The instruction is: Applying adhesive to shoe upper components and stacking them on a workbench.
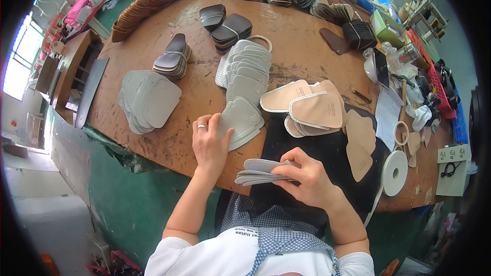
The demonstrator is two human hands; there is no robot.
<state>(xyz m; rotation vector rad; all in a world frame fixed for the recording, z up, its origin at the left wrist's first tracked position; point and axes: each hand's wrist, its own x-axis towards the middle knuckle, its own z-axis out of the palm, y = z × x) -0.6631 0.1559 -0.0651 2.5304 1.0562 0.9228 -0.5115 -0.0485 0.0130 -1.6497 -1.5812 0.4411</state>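
Observation:
My right hand (309, 179) grips a small bundle of grey leather pieces (263, 170) between thumb and fingers, just above the table's near edge. To its left, my left hand (208, 140) lies at the near end of a fanned row of grey leather pieces (247, 79). Its thumb and fingers are apart, touching the left edge of the nearest grey piece (239, 117); what lies under the fingertips is partly hidden. Right of the row, tan leather pieces with pale stitched-looking edges (317, 107) are piled partly over a black mat (291, 140).
A loose grey pile (148, 99) lies at left, with banded dark stacks (174, 57) behind it. Curved brown leather pieces (148, 7) line the far left edge. At right are a white tape roll (395, 173), tan pieces (360, 145), paper (388, 112) and a red basket (443, 92).

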